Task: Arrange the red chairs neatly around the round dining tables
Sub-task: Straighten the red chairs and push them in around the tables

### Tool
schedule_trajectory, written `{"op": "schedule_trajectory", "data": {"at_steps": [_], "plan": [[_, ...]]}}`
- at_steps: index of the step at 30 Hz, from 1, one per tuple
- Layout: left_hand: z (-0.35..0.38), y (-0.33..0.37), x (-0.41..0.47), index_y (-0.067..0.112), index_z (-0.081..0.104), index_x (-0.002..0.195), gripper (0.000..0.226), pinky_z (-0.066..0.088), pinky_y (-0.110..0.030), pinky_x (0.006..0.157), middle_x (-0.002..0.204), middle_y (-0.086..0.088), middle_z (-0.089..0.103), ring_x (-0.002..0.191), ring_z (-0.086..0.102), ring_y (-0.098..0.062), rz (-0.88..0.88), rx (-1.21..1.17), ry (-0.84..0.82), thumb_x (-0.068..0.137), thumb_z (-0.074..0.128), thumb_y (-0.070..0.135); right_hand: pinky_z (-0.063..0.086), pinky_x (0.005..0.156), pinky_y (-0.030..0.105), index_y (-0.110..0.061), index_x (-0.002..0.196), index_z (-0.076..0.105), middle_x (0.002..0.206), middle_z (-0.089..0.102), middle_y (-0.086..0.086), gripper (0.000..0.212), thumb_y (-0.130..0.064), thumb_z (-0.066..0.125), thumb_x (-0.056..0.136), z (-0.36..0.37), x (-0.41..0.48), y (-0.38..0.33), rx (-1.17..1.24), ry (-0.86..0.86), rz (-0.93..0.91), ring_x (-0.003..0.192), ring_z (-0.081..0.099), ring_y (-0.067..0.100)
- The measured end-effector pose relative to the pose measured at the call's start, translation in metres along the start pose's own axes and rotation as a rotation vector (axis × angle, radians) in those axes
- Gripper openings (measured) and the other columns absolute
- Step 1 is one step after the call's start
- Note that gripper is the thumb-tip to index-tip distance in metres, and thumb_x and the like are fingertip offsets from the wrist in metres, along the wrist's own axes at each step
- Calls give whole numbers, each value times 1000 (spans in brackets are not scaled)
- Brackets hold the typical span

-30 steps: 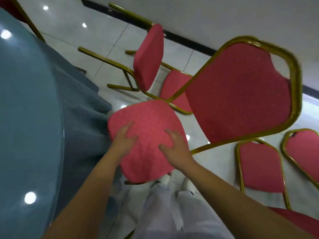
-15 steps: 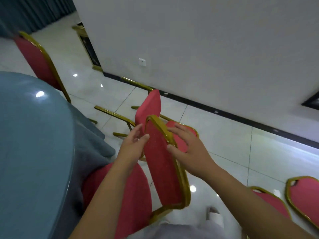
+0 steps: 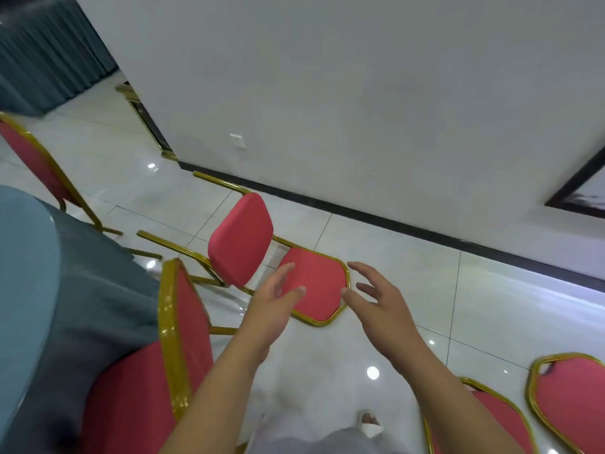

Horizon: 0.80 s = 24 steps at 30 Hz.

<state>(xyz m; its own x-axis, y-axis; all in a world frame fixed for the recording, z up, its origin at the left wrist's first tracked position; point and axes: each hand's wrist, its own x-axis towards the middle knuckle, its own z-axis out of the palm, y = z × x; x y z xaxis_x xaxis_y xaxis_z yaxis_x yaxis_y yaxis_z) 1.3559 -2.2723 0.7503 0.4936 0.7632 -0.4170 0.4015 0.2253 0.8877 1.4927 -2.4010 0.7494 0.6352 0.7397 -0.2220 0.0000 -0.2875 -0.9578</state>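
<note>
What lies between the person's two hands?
Head view: the fallen chair's red backrest, flat on the floor, shows in the gap between left hand and right hand.

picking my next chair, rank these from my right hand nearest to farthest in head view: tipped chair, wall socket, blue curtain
1. tipped chair, lying just ahead of the right hand
2. wall socket, farther back, centre-left
3. blue curtain, far back, top left

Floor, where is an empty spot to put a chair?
The bare tiles lie between the tipped chair, the wall and the two chair backs at the right. Near the table it is crowded: the upright chair and tipped chair sit close.
</note>
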Motion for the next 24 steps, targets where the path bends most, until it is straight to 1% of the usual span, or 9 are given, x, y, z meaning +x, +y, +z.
{"op": "schedule_trajectory", "data": {"at_steps": [2, 5, 9, 11, 13, 16, 19, 22, 24], "plan": [[19, -3, 6, 47, 51, 136, 47, 39, -34, 93, 135, 15, 46, 126, 43, -8, -55, 6, -22, 94, 66, 31, 42, 87, 18, -45, 130, 56, 119, 48, -43, 42, -31, 67, 93, -21, 9, 9, 25, 13, 25, 118, 52, -2], [35, 1, 23, 45, 54, 134, 45, 39, -36, 95, 135, 9, 50, 124, 47, -11, -82, 23, 1, 94, 66, 29, 43, 82, 16, -46, 130, 56, 119, 48, -40, 41, -32, 67, 93, -45, 29, 15, 47, 17, 45, 117, 53, -2], [49, 19, 68, 42, 57, 132, 43, 39, -31, 91, 131, 8, 53, 115, 49, -10, -104, 10, 50, 94, 66, 25, 44, 71, 8, -50, 123, 57, 114, 52, -39, 37, -30, 66, 93, -68, 76, 11, 63, 0, 61, 116, 54, -4], [57, 28, 99, 40, 57, 133, 44, 38, -27, 88, 131, 6, 54, 116, 51, -11, -112, -8, 60, 94, 66, 24, 46, 58, 5, -52, 120, 55, 113, 51, -37, 37, -28, 65, 94, -77, 110, 5, 57, -22, 71, 114, 53, -2], [64, 37, 138, 39, 57, 134, 45, 39, -27, 90, 132, 4, 55, 119, 52, -13, -116, -36, 71, 93, 66, 23, 46, 54, 5, -55, 119, 53, 117, 50, -34, 39, -28, 65, 93, -85, 152, -5, 19, -40, 60, 113, 52, -2], [68, 54, 205, 40, 55, 135, 45, 40, -32, 95, 135, 5, 56, 124, 52, -16, -131, -77, 90, 94, 66, 25, 41, 72, 9, -57, 120, 50, 129, 50, -25, 40, -33, 65, 92, -94, 226, -24, -90, -36, 13, 112, 52, -3], [66, 78, 268, 44, 56, 131, 43, 42, -35, 98, 134, 4, 57, 123, 54, -16, -127, -145, 97, 93, 66, 27, 40, 75, 14, -60, 117, 47, 134, 49, -22, 38, -38, 64, 92, -95, 297, -51, -163, -65, -3, 110, 52, -5], [58, 107, 319, 49, 55, 129, 42, 45, -44, 105, 135, 7, 52, 123, 54, -18, -137, -140, 103, 92, 66, 32, 42, 84, 22, -58, 125, 46, 138, 50, -20, 41, -40, 63, 92, -88, 353, -72, -226, -128, 10, 117, 51, -1], [53, 126, 352, 50, 54, 130, 43, 45, -46, 105, 136, 9, 48, 124, 53, -18, -126, -140, 110, 93, 66, 32, 42, 87, 24, -57, 127, 46, 138, 49, -20, 43, -40, 64, 93, -82, 386, -84, -229, -159, 8, 118, 50, 1]]}}
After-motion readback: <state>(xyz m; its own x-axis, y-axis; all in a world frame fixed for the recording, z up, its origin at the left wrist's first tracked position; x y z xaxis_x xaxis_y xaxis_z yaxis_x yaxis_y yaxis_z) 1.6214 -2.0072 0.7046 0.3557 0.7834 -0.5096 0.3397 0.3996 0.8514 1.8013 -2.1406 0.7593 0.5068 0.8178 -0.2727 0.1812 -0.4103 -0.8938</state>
